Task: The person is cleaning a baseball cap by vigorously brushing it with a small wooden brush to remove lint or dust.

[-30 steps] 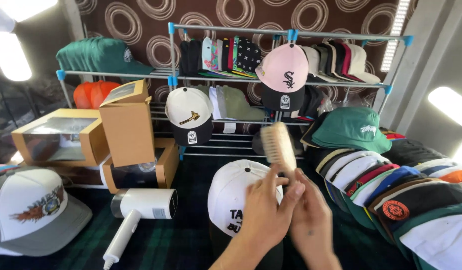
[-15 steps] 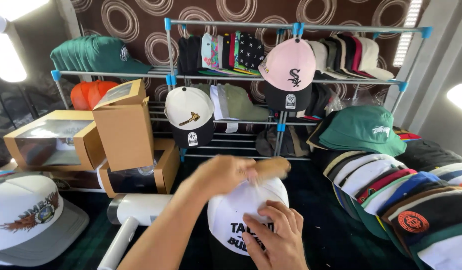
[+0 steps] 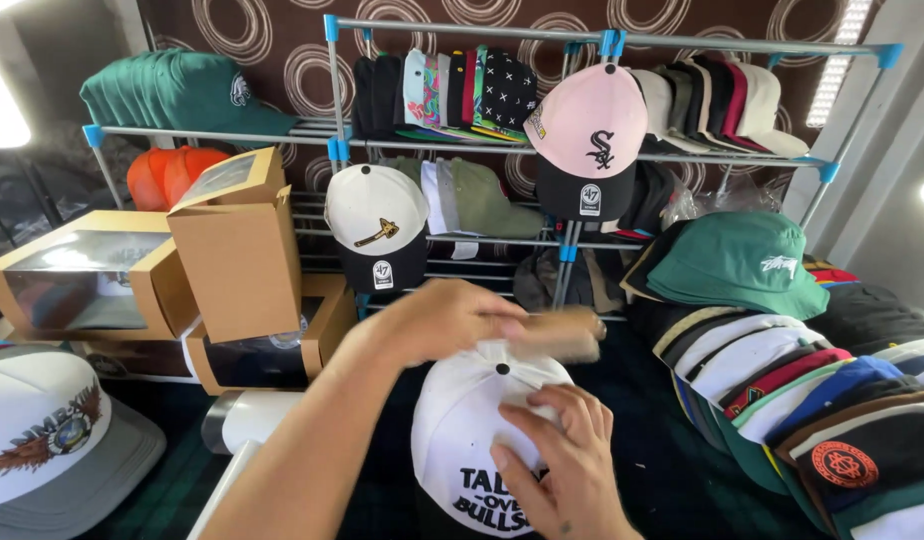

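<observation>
Brush (image 3: 562, 333) now down off mid-air, left hand (image 3: 442, 322) gripping it w/ bristles at crown of white cap (image 3: 482, 430) on surface, right hand (image 3: 562, 465) pressing cap flat — brushing step, next stroke prob needs steady cap.

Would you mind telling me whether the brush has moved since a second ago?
Yes: the brush has come down from beside the rack onto the white cap.

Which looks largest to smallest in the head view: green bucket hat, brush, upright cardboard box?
1. Upright cardboard box
2. Green bucket hat; close to the box, so unsure
3. Brush, blurred and partly covered
</observation>
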